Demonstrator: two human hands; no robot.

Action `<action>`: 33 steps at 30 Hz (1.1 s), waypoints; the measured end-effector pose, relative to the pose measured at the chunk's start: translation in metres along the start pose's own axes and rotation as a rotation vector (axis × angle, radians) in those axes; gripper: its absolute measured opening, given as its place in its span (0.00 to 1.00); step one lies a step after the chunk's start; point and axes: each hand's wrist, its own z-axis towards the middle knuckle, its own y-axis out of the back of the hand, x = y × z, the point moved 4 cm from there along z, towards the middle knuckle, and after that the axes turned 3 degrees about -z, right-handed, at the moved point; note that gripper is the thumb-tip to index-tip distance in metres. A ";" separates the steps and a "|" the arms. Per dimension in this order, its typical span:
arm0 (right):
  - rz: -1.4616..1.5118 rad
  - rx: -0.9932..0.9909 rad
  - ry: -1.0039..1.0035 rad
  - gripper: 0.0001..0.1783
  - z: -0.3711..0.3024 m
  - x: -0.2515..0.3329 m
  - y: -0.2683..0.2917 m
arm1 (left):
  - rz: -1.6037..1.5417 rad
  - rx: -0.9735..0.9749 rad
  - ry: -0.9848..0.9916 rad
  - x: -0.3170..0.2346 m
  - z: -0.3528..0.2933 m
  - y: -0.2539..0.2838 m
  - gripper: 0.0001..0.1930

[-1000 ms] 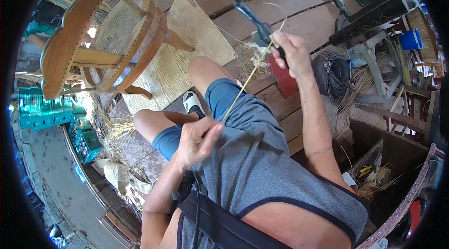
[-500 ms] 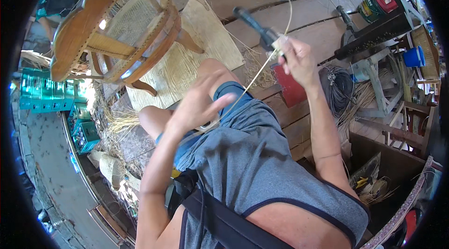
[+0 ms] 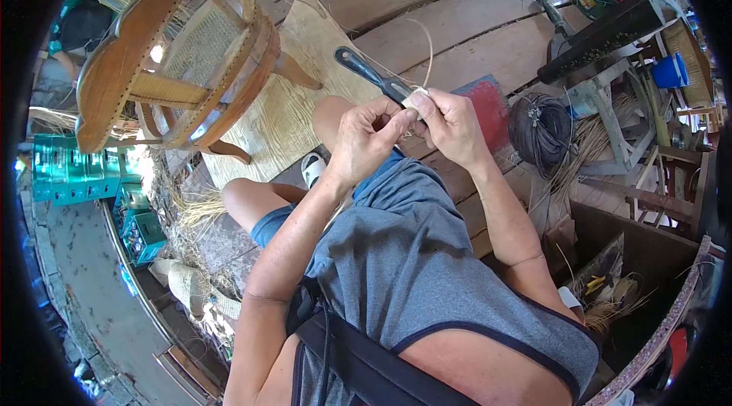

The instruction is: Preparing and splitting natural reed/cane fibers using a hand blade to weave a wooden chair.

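Note:
My two hands meet above my lap, fingertips close together. In my right hand (image 3: 451, 125) is a black-handled tool (image 3: 364, 69), its handle pointing away to the upper left with a hole at the end; my fingers hide its working end. Something pale, like a wrapping, shows at my right thumb. A thin pale cane strip (image 3: 430, 44) rises from between the hands and curves over beyond them. My left hand (image 3: 374, 131) is closed in a pinch just beside the right thumb, apparently on the strip; the fingertips partly cover what they hold.
A carved wooden chair with woven cane (image 3: 183, 74) stands at left by a plywood board (image 3: 267, 131). Right of my hands are a red panel (image 3: 488, 110), a coil of dark cord (image 3: 541, 131) and a wooden stand (image 3: 610, 120). Green crates (image 3: 76, 166) sit far left.
My left hand, previously open and raised over my lap, has come in to the right hand and closed. My right hand has moved lower and left with the tool and strip.

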 end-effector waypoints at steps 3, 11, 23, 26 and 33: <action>0.009 -0.047 0.026 0.18 0.000 -0.001 -0.003 | 0.185 -0.054 -0.256 -0.005 -0.006 -0.002 0.08; 0.166 -0.046 -0.086 0.19 0.013 -0.014 0.021 | 0.364 -0.071 -0.252 -0.018 -0.053 0.008 0.07; 0.277 0.021 -0.081 0.19 0.047 -0.016 0.039 | 0.338 -0.113 -0.127 -0.025 -0.130 0.039 0.07; 0.353 -0.036 -0.119 0.16 0.071 -0.018 0.066 | 0.367 -0.143 -0.040 -0.024 -0.141 0.058 0.06; -0.032 -0.281 0.037 0.24 0.064 -0.020 0.146 | 0.298 -0.354 0.145 -0.007 -0.166 0.097 0.09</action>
